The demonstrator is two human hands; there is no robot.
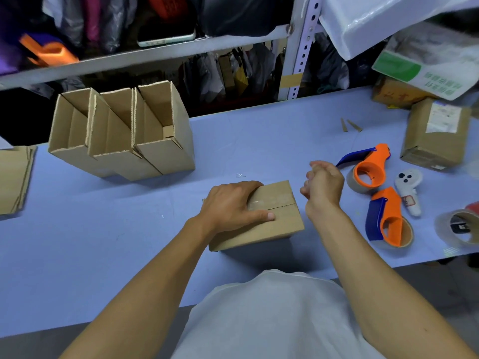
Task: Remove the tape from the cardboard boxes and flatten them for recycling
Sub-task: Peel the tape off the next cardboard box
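— While the left hand [233,203] presses flat on that small closed box [261,218], fingers spread over its far-left top and thumb along the seam, which step would you say this is?

— Tape removal, I'd judge. Just past the fingertips there's a shiny clear strip of tape [255,202] over the centre seam, and it looks lifted or crumpled at that end. The box sits on the blue table [129,229], right in front of the person.

— And the right hand [324,186]?

— Raised off the box, just beyond its right edge, fingers curled in. It may be pinching a bit of clear tape, but it's blurred; I can't tell whether anything is in it.

— So what does the next move need?

— My guess: keep the left palm bearing down as the anchor, and get the right fingers onto the loose tape end beside the left fingertips, then peel along the seam away from the holding hand. Flattening can't start until that seam is free.

— Other boxes?

— Three open boxes [121,133] stand well beyond the left hand. Two orange tape dispensers [369,172] lie just right of the raised hand.
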